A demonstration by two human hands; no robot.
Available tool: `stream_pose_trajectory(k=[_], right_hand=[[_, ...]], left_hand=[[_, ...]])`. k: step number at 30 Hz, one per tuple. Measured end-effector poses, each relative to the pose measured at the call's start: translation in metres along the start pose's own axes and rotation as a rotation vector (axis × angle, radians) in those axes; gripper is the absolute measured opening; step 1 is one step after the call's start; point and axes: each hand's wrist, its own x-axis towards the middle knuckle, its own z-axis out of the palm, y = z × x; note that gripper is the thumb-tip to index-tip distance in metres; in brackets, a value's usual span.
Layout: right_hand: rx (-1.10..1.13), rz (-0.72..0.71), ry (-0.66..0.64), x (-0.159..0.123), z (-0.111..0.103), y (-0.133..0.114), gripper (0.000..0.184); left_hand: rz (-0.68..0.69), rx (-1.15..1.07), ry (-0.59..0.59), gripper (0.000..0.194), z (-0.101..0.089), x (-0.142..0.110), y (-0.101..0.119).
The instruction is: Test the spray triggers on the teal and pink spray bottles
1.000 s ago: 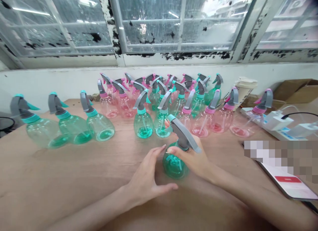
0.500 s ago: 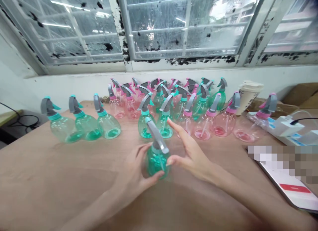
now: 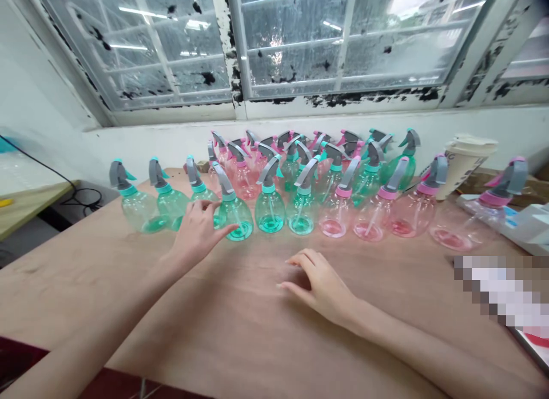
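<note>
A green spray bottle (image 3: 238, 211) with a grey trigger head stands upright on the table in the front row. My left hand (image 3: 198, 230) is at its left side, thumb across the lower front and fingers bent toward the back, partly hidden by the bottle. My right hand (image 3: 319, 284) hovers above the table in front of the row, fingers curved, thumb apart, nothing in it. Close by on the right are two more green spray bottles, one (image 3: 270, 211) beside the other (image 3: 301, 211). Several green bottles, including one at the far left (image 3: 136, 207), stand beyond my left hand.
Pink spray bottles, one (image 3: 335, 213) among them, continue the front row rightward. Behind them, several pink and green bottles crowd toward the wall. A paper cup (image 3: 465, 164), a white power strip (image 3: 532, 224) and a partly blurred phone (image 3: 534, 344) are on the right.
The green bottle, earlier between both hands near the table's middle, has moved forward and left into the front row. My right hand has come off it. The view has shifted left.
</note>
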Motion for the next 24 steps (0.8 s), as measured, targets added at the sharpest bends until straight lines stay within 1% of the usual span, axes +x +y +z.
stream_pose_trajectory(k=[3,7,10,14,17,19,21,24], right_hand=[[-0.049,-0.031,0.011,-0.002,0.004,0.003,0.027],[-0.108,-0.053,0.011,-0.002,0.002,0.004,0.019],[-0.139,-0.095,0.003,-0.002,0.004,0.004,0.017],[-0.153,-0.113,0.015,-0.003,0.007,0.006,0.018],[-0.161,-0.123,0.022,-0.002,0.008,0.007,0.017],[-0.173,-0.141,0.026,-0.002,0.008,0.008,0.018],[-0.188,-0.17,0.033,-0.002,0.008,0.007,0.018],[-0.205,-0.222,0.059,-0.003,0.008,0.007,0.019]], left_hand=[[0.029,0.114,-0.016,0.061,-0.008,0.011,0.007],[0.0,0.192,-0.107,0.062,-0.015,0.022,0.013],[-0.045,0.217,-0.183,0.06,-0.018,0.031,0.015],[-0.101,0.207,-0.291,0.07,-0.021,0.041,0.017],[-0.127,0.18,-0.34,0.072,-0.022,0.046,0.017],[-0.14,0.161,-0.351,0.073,-0.024,0.045,0.018],[-0.145,0.142,-0.325,0.073,-0.026,0.04,0.021],[-0.15,0.087,-0.18,0.065,-0.03,0.028,0.034]])
